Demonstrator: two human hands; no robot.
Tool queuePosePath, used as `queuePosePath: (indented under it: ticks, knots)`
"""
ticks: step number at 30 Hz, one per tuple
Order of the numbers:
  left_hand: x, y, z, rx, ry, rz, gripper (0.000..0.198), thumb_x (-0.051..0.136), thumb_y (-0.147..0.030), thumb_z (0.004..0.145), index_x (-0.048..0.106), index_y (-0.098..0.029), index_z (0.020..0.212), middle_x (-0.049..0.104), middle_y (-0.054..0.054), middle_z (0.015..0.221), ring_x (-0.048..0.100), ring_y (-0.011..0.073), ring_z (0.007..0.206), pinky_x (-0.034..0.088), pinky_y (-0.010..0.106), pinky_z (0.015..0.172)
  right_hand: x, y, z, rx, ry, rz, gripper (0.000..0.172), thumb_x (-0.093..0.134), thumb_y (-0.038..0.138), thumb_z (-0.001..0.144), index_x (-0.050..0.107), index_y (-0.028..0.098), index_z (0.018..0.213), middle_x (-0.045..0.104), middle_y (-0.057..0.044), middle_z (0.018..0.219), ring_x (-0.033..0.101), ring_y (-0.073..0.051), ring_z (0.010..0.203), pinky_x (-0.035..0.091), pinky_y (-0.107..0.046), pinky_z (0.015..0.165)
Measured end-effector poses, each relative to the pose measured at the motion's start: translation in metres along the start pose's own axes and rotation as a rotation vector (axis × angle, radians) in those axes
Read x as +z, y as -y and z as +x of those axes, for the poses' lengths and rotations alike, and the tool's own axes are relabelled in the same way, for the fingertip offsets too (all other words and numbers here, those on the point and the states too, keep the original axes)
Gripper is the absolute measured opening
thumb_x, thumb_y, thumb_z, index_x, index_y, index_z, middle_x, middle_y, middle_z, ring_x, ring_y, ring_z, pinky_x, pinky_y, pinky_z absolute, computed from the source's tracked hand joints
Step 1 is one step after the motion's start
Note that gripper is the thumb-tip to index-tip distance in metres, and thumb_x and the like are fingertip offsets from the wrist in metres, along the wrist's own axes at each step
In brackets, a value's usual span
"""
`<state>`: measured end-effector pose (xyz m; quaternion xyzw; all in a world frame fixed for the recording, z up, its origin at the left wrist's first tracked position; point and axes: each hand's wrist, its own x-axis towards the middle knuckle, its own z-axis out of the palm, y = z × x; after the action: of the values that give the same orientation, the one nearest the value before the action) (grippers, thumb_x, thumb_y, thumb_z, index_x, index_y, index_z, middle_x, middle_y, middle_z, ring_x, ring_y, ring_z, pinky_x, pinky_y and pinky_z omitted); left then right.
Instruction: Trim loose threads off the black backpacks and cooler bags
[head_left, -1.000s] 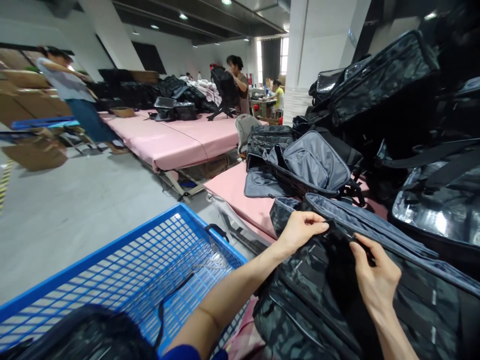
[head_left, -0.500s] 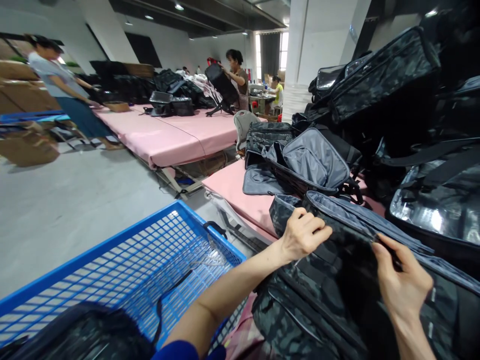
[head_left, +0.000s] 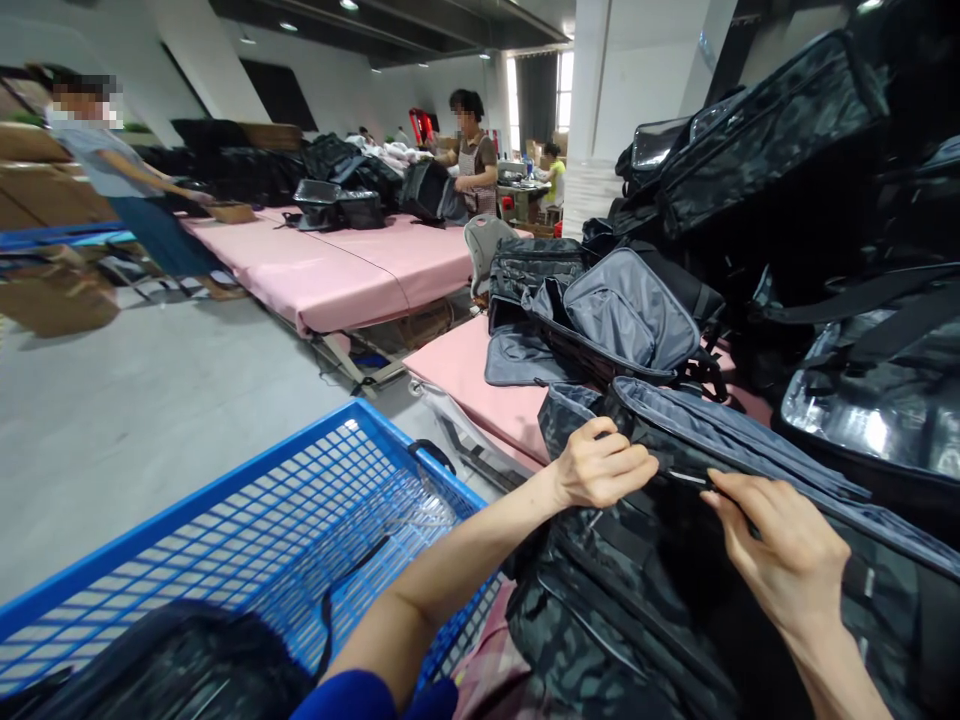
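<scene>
The left hand (head_left: 604,465) has its fingers bent and pressed together, pinching the dark edge of a camouflage bag (head_left: 630,615); its thumb is mostly hidden. The right hand (head_left: 787,540) pinches dark material of the same bag between thumb and forefinger, its other fingers loosely curled. A thin pale strip (head_left: 686,477) runs across the short gap between the two sets of fingertips.

The camouflage bag lies directly in front of the person, below and between both hands, and gray lining (head_left: 750,440) shows along its far side. Just beyond the camouflage bag, on a pink-covered desk (head_left: 465,365), an open bag (head_left: 630,310) shows its gray inside, with another patterned bag (head_left: 536,262) behind it. To the right of the camouflage bag sits a bag with a shiny silvery surface (head_left: 862,400), and above that rises a pile of dark bags (head_left: 780,140).

Left of the camouflage bag stands a blue plastic crate (head_left: 187,511) with a dark bag (head_left: 172,660) at its near end. Well beyond the camouflage bag, to the left, a second desk (head_left: 360,275) carries more dark bags; behind it a person in an apron (head_left: 480,160) handles a black bag (head_left: 426,190).
</scene>
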<state>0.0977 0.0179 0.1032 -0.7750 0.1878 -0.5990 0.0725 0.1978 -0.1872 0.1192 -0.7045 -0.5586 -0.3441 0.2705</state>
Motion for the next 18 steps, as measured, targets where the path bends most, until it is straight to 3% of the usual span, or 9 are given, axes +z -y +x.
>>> queuePosePath:
  ticks: [6,13,18]
  knots:
    - [0.002,-0.001,-0.003,0.004,0.028,0.003,0.005,0.057,-0.015,0.083,0.061,-0.017,0.082,0.066,-0.004,0.072,0.052,0.0057,0.059,0.037,0.028,0.069,0.002,-0.001,0.001,-0.017,0.019,0.058,0.017,0.064,0.017,0.082,0.062,0.019,0.099,0.068,0.0,0.085,0.059,-0.012,0.071,0.043,-0.025,0.068]
    - [0.002,-0.001,-0.006,0.003,0.102,-0.012,0.01,0.055,-0.016,0.085,0.063,-0.02,0.081,0.068,-0.004,0.076,0.051,0.006,0.061,0.037,0.027,0.069,0.006,-0.005,-0.001,0.086,0.086,0.174,0.013,0.06,0.027,0.085,0.065,0.022,0.096,0.069,-0.002,0.086,0.062,-0.014,0.073,0.046,-0.027,0.069]
    - [0.004,0.0,-0.013,-0.054,0.207,-0.109,0.012,0.051,-0.017,0.087,0.062,-0.022,0.086,0.067,-0.003,0.076,0.053,0.0064,0.061,0.036,0.028,0.068,0.01,-0.007,-0.007,0.293,0.111,0.392,0.014,0.06,0.033,0.085,0.068,0.022,0.085,0.07,-0.001,0.083,0.064,-0.016,0.071,0.049,-0.026,0.064]
